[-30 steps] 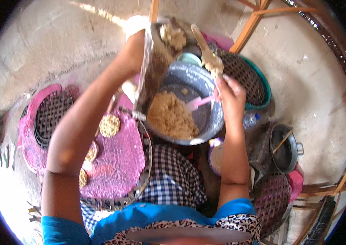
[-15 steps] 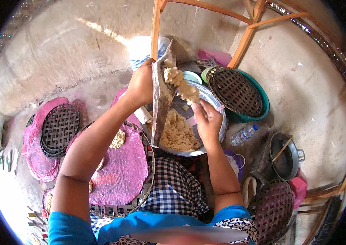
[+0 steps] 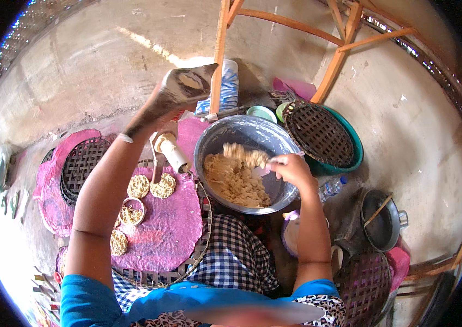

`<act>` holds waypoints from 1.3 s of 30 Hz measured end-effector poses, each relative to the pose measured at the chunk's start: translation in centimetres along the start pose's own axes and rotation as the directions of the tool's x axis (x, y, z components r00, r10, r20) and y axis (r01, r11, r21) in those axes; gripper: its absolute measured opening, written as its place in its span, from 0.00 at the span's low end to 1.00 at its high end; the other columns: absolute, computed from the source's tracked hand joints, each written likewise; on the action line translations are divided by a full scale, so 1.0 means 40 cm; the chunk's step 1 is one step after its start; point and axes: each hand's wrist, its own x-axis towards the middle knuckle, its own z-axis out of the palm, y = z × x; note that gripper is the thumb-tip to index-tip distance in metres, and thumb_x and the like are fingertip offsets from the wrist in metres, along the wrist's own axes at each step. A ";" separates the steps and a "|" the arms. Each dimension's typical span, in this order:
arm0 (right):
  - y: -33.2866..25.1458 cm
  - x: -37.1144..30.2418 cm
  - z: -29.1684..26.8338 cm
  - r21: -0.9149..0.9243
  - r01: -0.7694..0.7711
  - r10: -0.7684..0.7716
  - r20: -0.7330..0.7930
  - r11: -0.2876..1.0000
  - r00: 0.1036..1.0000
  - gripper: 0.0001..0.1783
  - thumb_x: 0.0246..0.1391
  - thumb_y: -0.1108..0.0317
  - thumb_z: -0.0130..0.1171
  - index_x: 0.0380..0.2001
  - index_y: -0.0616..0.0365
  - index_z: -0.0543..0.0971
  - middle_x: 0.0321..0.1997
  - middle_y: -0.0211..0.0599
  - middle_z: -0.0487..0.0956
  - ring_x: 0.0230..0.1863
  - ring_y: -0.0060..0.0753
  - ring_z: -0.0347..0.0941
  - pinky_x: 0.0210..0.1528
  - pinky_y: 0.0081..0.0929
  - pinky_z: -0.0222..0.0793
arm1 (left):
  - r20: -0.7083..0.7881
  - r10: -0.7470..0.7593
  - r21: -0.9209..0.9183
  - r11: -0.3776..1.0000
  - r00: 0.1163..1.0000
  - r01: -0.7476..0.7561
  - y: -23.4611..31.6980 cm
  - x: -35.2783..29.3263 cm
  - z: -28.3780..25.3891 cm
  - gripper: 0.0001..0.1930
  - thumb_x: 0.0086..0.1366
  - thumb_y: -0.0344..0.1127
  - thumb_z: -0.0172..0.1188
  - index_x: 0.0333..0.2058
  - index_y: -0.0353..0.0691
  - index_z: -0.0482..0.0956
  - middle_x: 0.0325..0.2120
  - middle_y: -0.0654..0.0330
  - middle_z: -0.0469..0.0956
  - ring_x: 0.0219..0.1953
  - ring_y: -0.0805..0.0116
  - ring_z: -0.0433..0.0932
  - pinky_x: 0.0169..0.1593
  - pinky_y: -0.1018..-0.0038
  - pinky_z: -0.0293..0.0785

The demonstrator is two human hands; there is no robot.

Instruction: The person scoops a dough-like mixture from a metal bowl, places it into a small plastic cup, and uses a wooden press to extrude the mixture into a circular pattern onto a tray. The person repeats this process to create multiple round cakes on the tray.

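My left hand [image 3: 157, 109] is raised toward the wall, closed on a dark worn board [image 3: 201, 82] with a pale round patch on its face. The hand is partly smeared by motion. My right hand [image 3: 294, 173] is over a grey metal basin [image 3: 291, 203], closed on a thin pink scraper [image 3: 260, 171]. A blurred lump of pale dough [image 3: 248, 156] is at its fingers, above the crumbly dough [image 3: 234, 182] in the basin. Below my left hand, a cream tube [image 3: 174, 154] lies beside a pink sheet [image 3: 168, 229] that bears several noodle nests [image 3: 138, 186] and a ring mould [image 3: 142, 210].
A wooden frame [image 3: 219, 54] stands beyond the basin. To the right are a green tub [image 3: 357, 150] with a woven tray [image 3: 318, 133], a water bottle [image 3: 332, 188] and a dark pan [image 3: 379, 220]. Stacked woven trays [image 3: 84, 163] lie at the left.
My left hand has swung the board up and left, away from the basin, uncovering the tube and noodle nests. My right hand has moved slightly right and down, with dough still at its fingers.
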 end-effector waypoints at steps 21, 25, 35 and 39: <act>-0.421 -0.141 0.369 0.920 -0.371 -0.398 0.389 0.124 0.831 0.30 0.47 0.48 0.55 0.39 0.69 0.72 0.26 0.46 0.76 0.21 0.34 0.74 0.22 0.27 0.73 | -0.331 -0.105 -0.674 0.722 0.938 -0.157 0.009 -0.439 -0.061 0.16 0.44 0.31 0.66 0.32 0.32 0.76 0.35 0.53 0.73 0.35 0.63 0.73 0.35 0.68 0.73; -0.475 -0.124 0.371 0.887 -0.347 -0.300 0.257 -0.303 0.919 0.24 0.54 0.48 0.48 0.34 0.62 0.70 0.21 0.41 0.74 0.19 0.32 0.73 0.21 0.27 0.75 | -0.409 0.190 0.370 0.929 0.892 -0.028 -0.030 -0.555 -0.147 0.20 0.37 0.33 0.67 0.34 0.35 0.76 0.31 0.51 0.76 0.39 0.55 0.74 0.42 0.67 0.70; -0.580 -0.127 0.420 0.933 -0.017 -0.132 0.069 0.360 0.989 0.21 0.55 0.61 0.49 0.51 0.56 0.66 0.26 0.32 0.72 0.18 0.24 0.69 0.17 0.18 0.67 | -0.185 0.463 0.829 0.548 0.867 -0.115 -0.087 -0.684 -0.190 0.13 0.42 0.35 0.60 0.29 0.41 0.74 0.26 0.60 0.73 0.32 0.61 0.74 0.49 0.61 0.58; -0.632 -0.213 0.418 0.632 0.557 -0.441 -0.352 0.539 0.826 0.24 0.51 0.72 0.49 0.53 0.66 0.66 0.28 0.30 0.72 0.25 0.16 0.64 0.26 0.13 0.60 | -0.073 0.468 0.892 0.425 0.881 -0.152 -0.084 -0.697 -0.204 0.13 0.43 0.37 0.59 0.30 0.41 0.74 0.23 0.60 0.72 0.29 0.63 0.74 0.48 0.63 0.59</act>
